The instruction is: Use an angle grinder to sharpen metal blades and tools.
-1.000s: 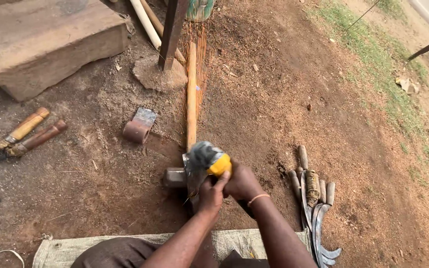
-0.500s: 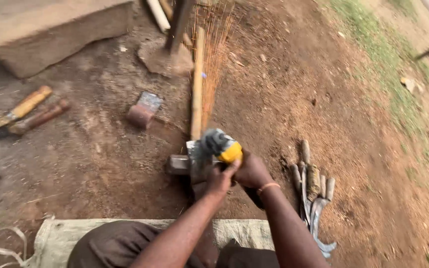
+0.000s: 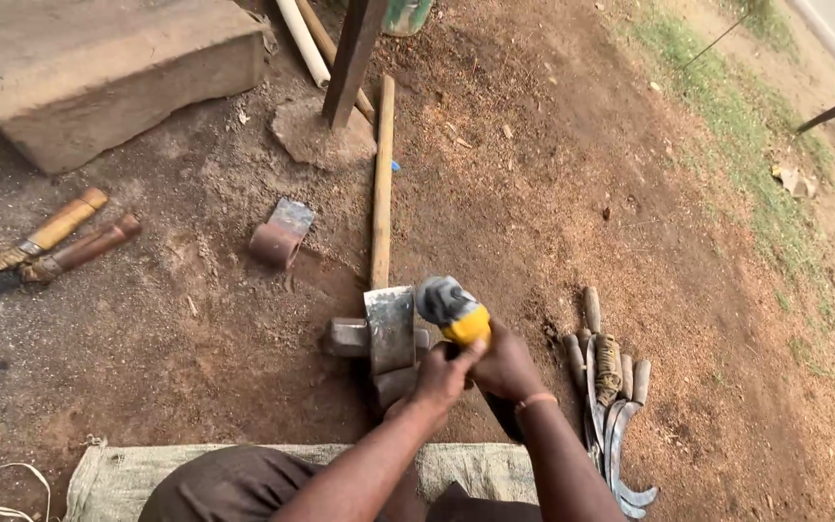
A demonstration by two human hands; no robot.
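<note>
Both of my hands hold a yellow and grey angle grinder [image 3: 451, 309]. My left hand [image 3: 440, 375] grips its body from below and my right hand [image 3: 506, 365] wraps the rear. The grinder's disc sits beside a shiny metal blade [image 3: 390, 327] lying on the dirt. That blade is fitted to a long wooden handle [image 3: 382, 184] running away from me. A dull metal block [image 3: 350, 336] lies under the blade on its left side. No sparks show.
Wooden-handled shears [image 3: 45, 246] lie at the left. A loose rusty tool head [image 3: 282, 232] rests left of the handle. Several sickles [image 3: 611, 391] lie bundled at my right. A concrete slab [image 3: 99, 68], a post in a concrete foot [image 3: 345, 72] and a woven sack [image 3: 137, 474] surround me.
Orange sparks streamed along the wooden handle in the earlier frames; none show now. The grinder has shifted slightly to the right of the blade, and my hands keep their hold.
</note>
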